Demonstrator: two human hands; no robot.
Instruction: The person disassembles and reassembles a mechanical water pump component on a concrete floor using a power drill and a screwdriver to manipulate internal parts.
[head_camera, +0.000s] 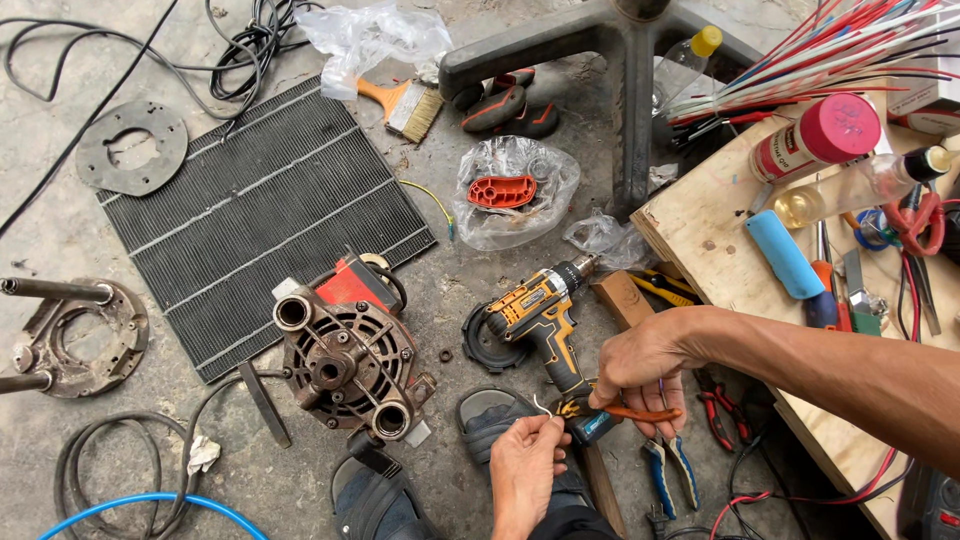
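The right hand (640, 368) has its grip clenched on an orange-handled tool (640, 411), whose working end is hidden under the fingers. The left hand (527, 462) pinches a thin pale wire (541, 405) between fingertips, just beside the tool and above the base of a yellow cordless drill (545, 322) lying on the floor.

A clear plastic bag (515, 190) on the floor holds an orange part, blurred by the film. On the wooden bench (700, 225) at right, a clear bottle (850, 190) lies on its side with yellowish liquid in it, beside a pink-capped can (815, 138).

A rusty pump motor (345, 365) sits on the floor to the left, near a dark finned grille (265, 215). Blue-handled pliers (665, 470) are partly cut off under the right hand, and the bench runs out of view.
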